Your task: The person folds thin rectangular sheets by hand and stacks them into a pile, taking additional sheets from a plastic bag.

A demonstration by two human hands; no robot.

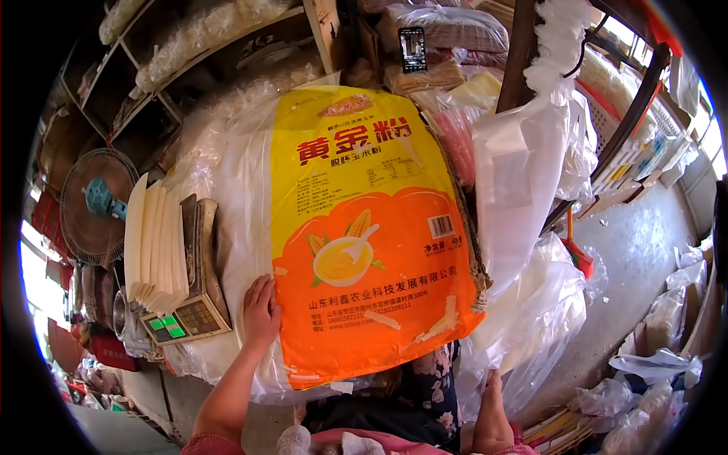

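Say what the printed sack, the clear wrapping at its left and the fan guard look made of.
Printed sack: probably plastic, with a slight sheen and smooth face.
Clear wrapping: thin plastic film, by its glossy, see-through wrinkles.
Fan guard: likely metal wire, dull, by its thin ribs.

Strong daylight comes from both far sides, burning to white there. The shelf (324,34) is dimmer. Beyond the right edge of the sack (356,171), plastic (523,292) shows glare. Borders are curved, corners black.
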